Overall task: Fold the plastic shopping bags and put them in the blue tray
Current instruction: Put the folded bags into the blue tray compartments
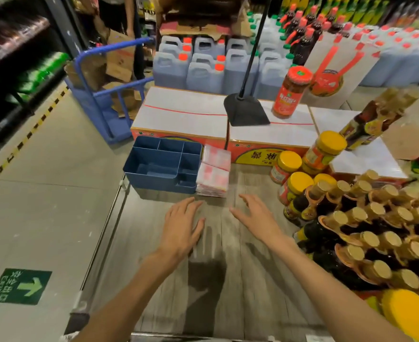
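A: status on hands?
B: left hand (182, 224) flat over the wooden tabletop (228, 280), fingers straight and slightly spread, holding nothing. right hand (255, 215) same, fingers extended and apart, nothing in it. both palms down, side by side with a gap between them

A: touching the surface?
B: can't tell, some motion blur. shadows sit right under them so they're low

A: bags?
B: stack of folded plastic bags (214, 170), red-and-white, lying on the tabletop just beside the right wall of the blue tray (139, 178), touching or nearly. looks like two piles, one behind the other. they're just past the fingertips, neither hand is on them

A: tray contents?
B: divided into compartments, one big and several small. no bags visible inside any of them. tray sits at the far left corner of the tabletop

A: surroundings?
B: yellow-lidded jars (292, 166) and rows of dark sauce bottles (366, 233) to the right of the hands. red cartons (183, 114) behind the tray, a black stand base (245, 111) on top of them. blue cart (100, 95) on the floor to the left
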